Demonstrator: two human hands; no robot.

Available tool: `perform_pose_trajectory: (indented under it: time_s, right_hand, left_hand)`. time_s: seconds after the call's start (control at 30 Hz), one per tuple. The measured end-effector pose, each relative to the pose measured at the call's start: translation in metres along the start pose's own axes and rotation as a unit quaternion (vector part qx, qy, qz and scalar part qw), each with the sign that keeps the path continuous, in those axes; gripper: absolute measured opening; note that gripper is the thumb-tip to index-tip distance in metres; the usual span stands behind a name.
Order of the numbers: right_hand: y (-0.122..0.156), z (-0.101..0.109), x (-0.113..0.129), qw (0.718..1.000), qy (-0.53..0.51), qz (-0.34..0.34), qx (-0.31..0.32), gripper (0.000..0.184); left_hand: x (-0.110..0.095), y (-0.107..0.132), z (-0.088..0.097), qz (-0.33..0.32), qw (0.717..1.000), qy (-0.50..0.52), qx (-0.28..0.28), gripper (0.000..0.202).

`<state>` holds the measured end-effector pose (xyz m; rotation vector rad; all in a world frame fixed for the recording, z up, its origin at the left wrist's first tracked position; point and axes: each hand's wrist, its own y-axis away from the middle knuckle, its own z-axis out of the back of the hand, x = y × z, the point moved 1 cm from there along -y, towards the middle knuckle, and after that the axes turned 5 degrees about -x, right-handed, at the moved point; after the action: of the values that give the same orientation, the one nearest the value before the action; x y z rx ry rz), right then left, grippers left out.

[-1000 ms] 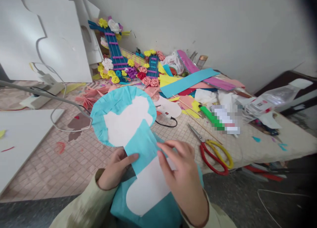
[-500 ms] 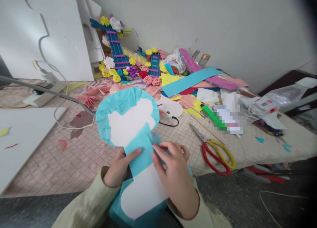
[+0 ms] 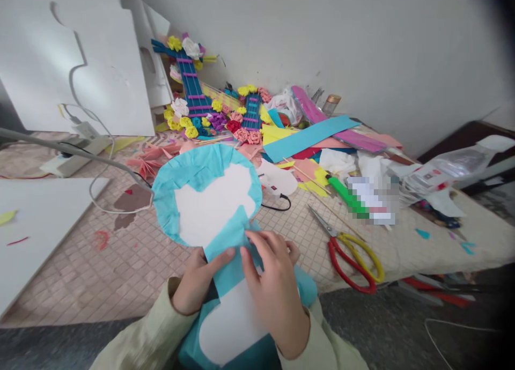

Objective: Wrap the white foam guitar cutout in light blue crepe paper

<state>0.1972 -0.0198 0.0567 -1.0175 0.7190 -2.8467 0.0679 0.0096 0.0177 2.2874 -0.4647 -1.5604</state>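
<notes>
A white board cutout (image 3: 217, 198) with turquoise paper (image 3: 177, 163) folded over its rounded far edge lies partly on the table and reaches down over my lap. Across its narrow middle goes a folded flap of the same paper (image 3: 228, 241). My left hand (image 3: 197, 279) grips the left side of this middle, thumb on top of the flap and fingers underneath. Bent over the flap's right side, my right hand (image 3: 273, 281) has its thumb and fingertips on the paper. Nearer to me, a rounded white part (image 3: 229, 327) lies over more turquoise paper.
Scissors (image 3: 341, 246) with red and yellow handles lie to the right, near a green cutter (image 3: 348, 195). Behind are flower-trimmed paper guitars (image 3: 193, 86) and coloured paper strips (image 3: 309, 138). A power strip (image 3: 74, 155) with cables and a white board (image 3: 44, 220) are on the left.
My right hand has shifted slightly left and up along the flap, its thumb closer to my left thumb. My left hand keeps its grip. The whole view has tilted a little.
</notes>
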Motion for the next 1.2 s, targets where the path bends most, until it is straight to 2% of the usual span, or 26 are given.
perform_pose_trajectory:
  time_s: [0.2,0.47,0.73,1.2]
  right_hand:
    - [-0.0044,0.0002,-0.0005,0.999,-0.034,-0.021,0.001,0.017]
    - [-0.0021,0.0035,-0.0009,1.0,-0.008,0.006,-0.028,0.021]
    - [-0.0026,0.0038,0.0003,0.999,0.015,0.001,-0.037,0.021]
    - [-0.0061,0.007,-0.0027,1.0,0.011,-0.022,0.009,0.021]
  left_hand:
    - [0.0018,0.0022,0.0,-0.026,0.999,-0.022,0.011,0.021]
    - [-0.0022,0.0034,-0.0013,-0.005,1.0,-0.029,-0.006,0.03]
    - [-0.0032,0.0044,-0.0024,-0.002,1.0,-0.022,0.009,0.03]
    - [-0.0035,0.0053,-0.0037,-0.008,0.999,-0.036,0.02,0.026]
